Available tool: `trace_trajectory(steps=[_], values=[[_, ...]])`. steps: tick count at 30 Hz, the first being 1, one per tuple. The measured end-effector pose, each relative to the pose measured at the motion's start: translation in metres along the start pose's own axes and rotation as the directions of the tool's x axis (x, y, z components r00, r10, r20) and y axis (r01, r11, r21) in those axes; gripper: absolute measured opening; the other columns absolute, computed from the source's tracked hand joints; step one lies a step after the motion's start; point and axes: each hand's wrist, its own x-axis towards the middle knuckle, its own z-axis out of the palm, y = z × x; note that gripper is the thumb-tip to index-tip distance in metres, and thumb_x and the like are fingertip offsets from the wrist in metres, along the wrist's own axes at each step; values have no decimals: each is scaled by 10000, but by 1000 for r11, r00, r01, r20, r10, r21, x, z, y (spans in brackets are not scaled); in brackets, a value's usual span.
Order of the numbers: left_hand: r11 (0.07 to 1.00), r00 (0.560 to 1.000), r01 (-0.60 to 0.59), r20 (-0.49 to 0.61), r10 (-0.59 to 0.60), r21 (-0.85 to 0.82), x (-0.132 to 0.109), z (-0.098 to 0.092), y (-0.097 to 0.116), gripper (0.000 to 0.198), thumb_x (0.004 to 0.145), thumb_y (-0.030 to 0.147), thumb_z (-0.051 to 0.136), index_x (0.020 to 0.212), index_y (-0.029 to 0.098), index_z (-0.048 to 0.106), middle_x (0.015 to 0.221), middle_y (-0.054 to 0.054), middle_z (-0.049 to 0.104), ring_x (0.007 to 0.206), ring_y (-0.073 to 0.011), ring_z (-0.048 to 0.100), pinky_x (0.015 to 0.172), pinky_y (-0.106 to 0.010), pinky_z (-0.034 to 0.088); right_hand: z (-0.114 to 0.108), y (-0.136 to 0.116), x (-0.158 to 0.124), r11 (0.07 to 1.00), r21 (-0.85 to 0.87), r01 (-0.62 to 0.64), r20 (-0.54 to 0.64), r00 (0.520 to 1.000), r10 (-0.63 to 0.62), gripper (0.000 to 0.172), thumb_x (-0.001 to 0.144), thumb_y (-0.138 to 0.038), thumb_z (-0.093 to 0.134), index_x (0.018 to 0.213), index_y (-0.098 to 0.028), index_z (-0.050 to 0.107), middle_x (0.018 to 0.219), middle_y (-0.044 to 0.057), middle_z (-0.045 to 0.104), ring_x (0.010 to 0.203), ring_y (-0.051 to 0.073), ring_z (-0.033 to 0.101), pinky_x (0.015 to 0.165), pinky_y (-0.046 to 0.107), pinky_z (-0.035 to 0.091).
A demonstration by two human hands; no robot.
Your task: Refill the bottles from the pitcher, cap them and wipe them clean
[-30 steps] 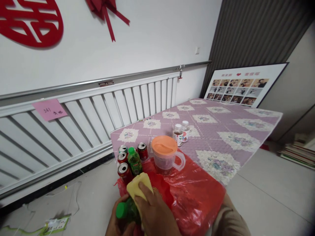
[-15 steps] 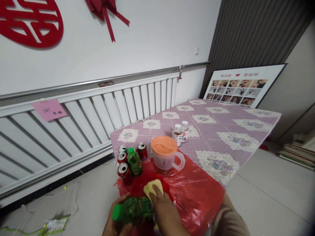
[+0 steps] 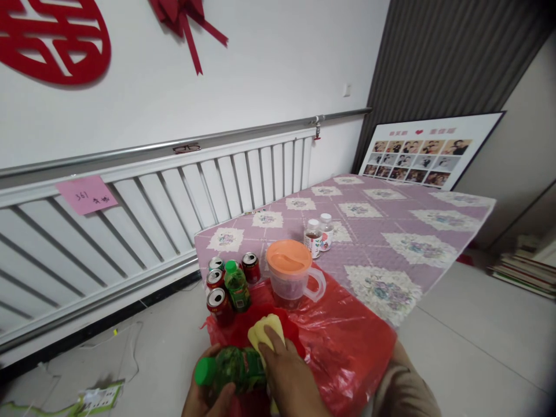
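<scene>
A green plastic bottle [image 3: 237, 366] lies on its side near the bottom of the view, its cap pointing left. My left hand [image 3: 206, 388] is wrapped around the cap end. In my right hand [image 3: 289, 370] is a folded yellow cloth [image 3: 266, 335], pressed against the other end of the bottle. Beneath them is a red basin [image 3: 292, 325] with a wavy rim, on a red plastic sheet [image 3: 343, 341]. Behind it stand a second green bottle [image 3: 237, 288], upright, and several drink cans [image 3: 219, 306]. To their right is a clear pitcher [image 3: 287, 284] with an orange lid.
Two small white-capped jars [image 3: 313, 238] stand behind the pitcher on the flowered tablecloth [image 3: 369, 231]. A white radiator [image 3: 174, 202] with a pink note [image 3: 87, 195] runs along the left. A photo board [image 3: 417, 150] leans at the back right.
My right hand and the yellow cloth have shifted slightly left along the bottle. The held bottle has moved a little left too. The other objects stay in place.
</scene>
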Motion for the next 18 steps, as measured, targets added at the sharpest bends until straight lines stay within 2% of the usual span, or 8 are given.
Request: trace_trajectory(steps=[5, 8, 10, 12, 13, 14, 16, 18], values=[[997, 998, -54, -9, 55, 56, 7, 0, 7, 657, 657, 433, 849, 1226, 230, 590, 1216, -105, 701, 1113, -322, 669, 961, -404, 555, -2, -12, -10, 968, 33, 250, -160, 957, -241, 484, 883, -109, 526, 1331, -281, 595, 1505, 56, 489, 1328, 319, 500, 1075, 472, 454], [997, 998, -61, 1, 61, 43, 13, 2, 10, 682, 637, 394, 862, 1234, 228, 579, 1301, -122, 659, 1181, -342, 633, 966, -415, 558, 7, -14, -13, 934, -31, 357, -339, 875, -346, 463, 891, -181, 583, 1330, -330, 581, 1493, 25, 506, 1258, 299, 560, 1068, 455, 462], [998, 999, -31, 27, 30, 46, 16, 2, 11, 695, 616, 384, 871, 1223, 216, 579, 1291, -135, 662, 1170, -352, 639, 940, -423, 573, 12, -16, -13, 907, -99, 408, -448, 796, -407, 444, 903, -189, 582, 1314, -357, 583, 1481, 3, 519, 1203, 278, 594, 1020, 425, 498], [998, 998, 3, 67, -8, 70, 18, 1, 13, 688, 600, 381, 876, 1200, 201, 592, 1237, -142, 688, 1124, -355, 662, 916, -433, 584, 12, -18, -11, 885, -163, 436, -521, 724, -452, 395, 923, -188, 558, 1280, -350, 604, 1455, -1, 548, 1154, 267, 612, 965, 413, 528], [996, 996, 12, 85, -19, 85, 19, 0, 13, 680, 596, 382, 876, 1189, 197, 599, 1209, -142, 701, 1102, -355, 672, 908, -437, 587, 10, -20, -10, 883, -177, 434, -534, 712, -457, 365, 928, -190, 548, 1253, -340, 621, 1444, 1, 559, 1124, 267, 622, 929, 410, 544], [995, 995, 14, 101, -24, 99, 19, -1, 14, 673, 594, 382, 875, 1182, 195, 606, 1188, -140, 709, 1086, -354, 678, 901, -439, 590, 7, -22, -7, 891, -174, 420, -533, 721, -444, 341, 929, -193, 545, 1227, -331, 637, 1440, 5, 562, 1097, 267, 628, 896, 407, 557], [994, 992, 3, 127, -17, 110, 20, -4, 14, 664, 586, 377, 878, 1170, 199, 618, 1175, -134, 713, 1077, -355, 681, 893, -434, 593, 0, -24, -1, 917, -132, 375, -488, 781, -390, 331, 921, -187, 553, 1214, -307, 650, 1442, 22, 560, 1087, 270, 627, 878, 402, 560], [995, 989, -15, 149, 0, 99, 20, -9, 13, 654, 587, 364, 882, 1167, 206, 625, 1202, -133, 703, 1101, -358, 671, 907, -424, 586, -4, -24, 7, 932, -78, 355, -387, 851, -356, 362, 914, -170, 557, 1249, -278, 641, 1423, 46, 577, 1170, 274, 595, 952, 406, 528]])
